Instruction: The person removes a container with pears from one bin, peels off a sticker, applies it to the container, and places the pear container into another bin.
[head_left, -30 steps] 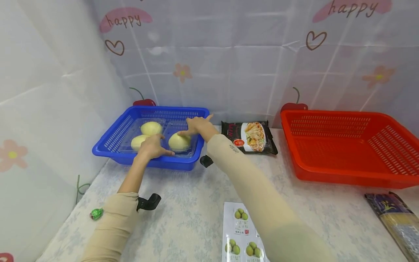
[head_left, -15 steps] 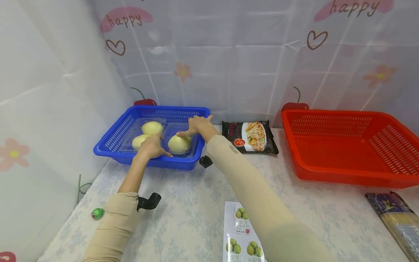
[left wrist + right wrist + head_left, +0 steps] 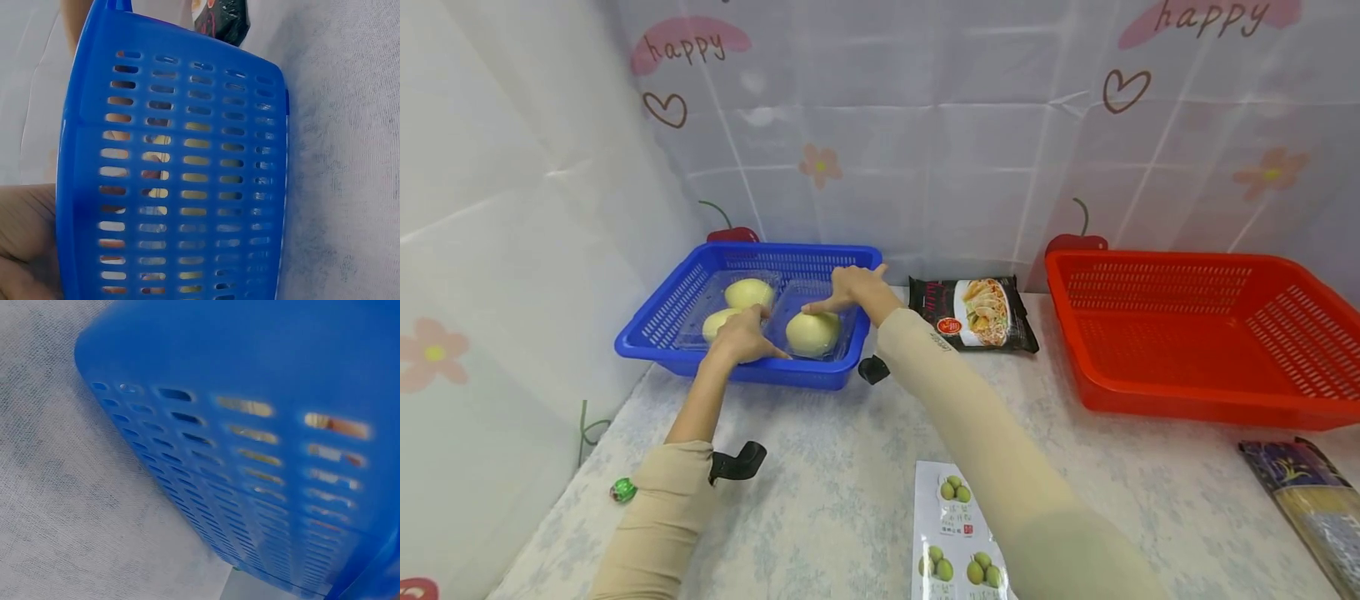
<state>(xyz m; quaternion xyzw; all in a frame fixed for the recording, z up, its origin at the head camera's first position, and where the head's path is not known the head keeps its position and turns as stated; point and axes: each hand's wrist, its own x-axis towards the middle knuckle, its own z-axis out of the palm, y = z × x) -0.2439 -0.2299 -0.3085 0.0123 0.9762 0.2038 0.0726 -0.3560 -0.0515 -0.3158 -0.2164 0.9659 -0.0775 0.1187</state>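
Note:
Inside the blue basket (image 3: 655, 357) stand clear plastic trays (image 3: 700, 292). Two smooth, pale yellow oval fruits (image 3: 749, 292) are on the left, and another pale yellow fruit (image 3: 812, 335) is in the right tray. My left hand (image 3: 741, 336) reaches over the front rim between them, thumb stretched out to the right and fingertips down toward the right tray's left side. On the other side, my right hand (image 3: 856, 292) is over the basket's right end, thumb extended across the top of the right fruit; most of its fingers are hidden. Both wrist views mostly show the slotted basket wall (image 3: 178, 156).
A black noodle packet (image 3: 973, 313) lies right of the blue basket, then a red basket (image 3: 1082, 379). A printed sheet (image 3: 955, 533) lies partly under the right sleeve. A small green item (image 3: 622, 490) is at left, a long packet (image 3: 1303, 500) at lower right.
My left hand has shifted slightly left, its thumb farther from the right fruit. My right hand has stayed nearly in place, and the right fruit has hardly moved.

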